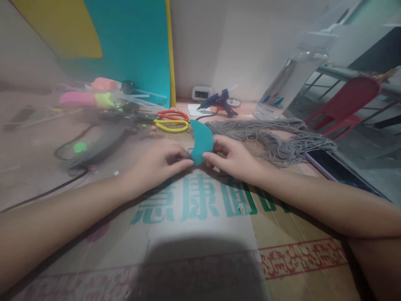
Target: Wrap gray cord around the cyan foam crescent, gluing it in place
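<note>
Beyond the teal crescent [203, 142] stands a larger teal sheet [134, 50]; grey cords [272, 140] lie heaped to its right. Between both hands, the crescent sits pinched in the right hand's [230, 156] grip; the left hand's [169, 161] fingertips meet its lower left edge, their hold unclear. Scissors [171, 126] and glue gun [216, 102] lie beyond it, unheld. The crescent's outline looks finished; nothing appears attached.
</note>
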Available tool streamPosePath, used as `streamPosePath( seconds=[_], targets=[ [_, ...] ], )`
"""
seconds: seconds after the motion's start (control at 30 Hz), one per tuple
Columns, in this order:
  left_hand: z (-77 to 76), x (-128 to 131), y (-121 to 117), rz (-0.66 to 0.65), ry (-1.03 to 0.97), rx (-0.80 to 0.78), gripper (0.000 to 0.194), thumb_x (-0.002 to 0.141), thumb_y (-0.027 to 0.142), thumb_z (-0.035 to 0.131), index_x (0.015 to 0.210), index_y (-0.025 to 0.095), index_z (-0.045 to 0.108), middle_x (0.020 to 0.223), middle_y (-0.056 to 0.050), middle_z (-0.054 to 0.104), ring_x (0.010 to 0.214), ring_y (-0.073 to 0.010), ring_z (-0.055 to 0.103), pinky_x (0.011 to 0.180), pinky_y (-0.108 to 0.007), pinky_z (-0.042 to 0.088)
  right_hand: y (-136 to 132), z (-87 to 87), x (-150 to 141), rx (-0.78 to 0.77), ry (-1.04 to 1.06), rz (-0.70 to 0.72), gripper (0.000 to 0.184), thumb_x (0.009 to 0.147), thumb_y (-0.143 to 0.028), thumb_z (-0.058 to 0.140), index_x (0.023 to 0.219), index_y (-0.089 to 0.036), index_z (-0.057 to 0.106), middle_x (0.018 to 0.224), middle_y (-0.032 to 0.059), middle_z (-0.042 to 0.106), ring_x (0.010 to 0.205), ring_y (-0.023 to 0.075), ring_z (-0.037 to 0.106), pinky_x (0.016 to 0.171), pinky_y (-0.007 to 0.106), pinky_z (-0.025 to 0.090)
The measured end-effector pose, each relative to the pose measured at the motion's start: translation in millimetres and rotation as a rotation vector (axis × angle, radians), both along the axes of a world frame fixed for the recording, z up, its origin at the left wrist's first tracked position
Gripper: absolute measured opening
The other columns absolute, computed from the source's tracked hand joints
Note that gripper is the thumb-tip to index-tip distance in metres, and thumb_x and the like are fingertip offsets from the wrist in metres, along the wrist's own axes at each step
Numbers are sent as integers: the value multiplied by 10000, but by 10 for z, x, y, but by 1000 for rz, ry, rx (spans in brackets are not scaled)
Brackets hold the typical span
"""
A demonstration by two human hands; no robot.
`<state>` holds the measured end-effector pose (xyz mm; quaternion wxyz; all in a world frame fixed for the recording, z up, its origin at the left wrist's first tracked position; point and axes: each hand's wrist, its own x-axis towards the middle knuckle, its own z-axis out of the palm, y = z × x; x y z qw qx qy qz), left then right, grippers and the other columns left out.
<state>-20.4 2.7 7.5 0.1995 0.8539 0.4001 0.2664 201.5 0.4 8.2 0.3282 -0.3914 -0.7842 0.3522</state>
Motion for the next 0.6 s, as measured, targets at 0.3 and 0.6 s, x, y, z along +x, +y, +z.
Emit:
streamPosePath(
  seconds=[0.3, 0.6],
  targets=[
    [-111, -67, 126, 242, -238, -243, 448, 892, 580, 445, 1007, 198, 648, 905, -51, 699, 812, -204, 639, 718, -315, 483, 12, 21, 116, 805, -389, 110, 98, 852, -188, 489, 763, -208, 526, 706, 15, 575, 696, 154, 478, 697, 308, 343],
    [-74, -72, 63, 335, -231, -412, 473, 810, 636, 532, 642, 193, 527, 532, 4, 567, 443, -127, 497, 414, -251, 342, 53, -99, 93, 884, -379, 160, 196, 864, -77, 429, 969, -198, 542, 969, 64, 607, 881, 175, 524, 772, 318, 409]
  ],
)
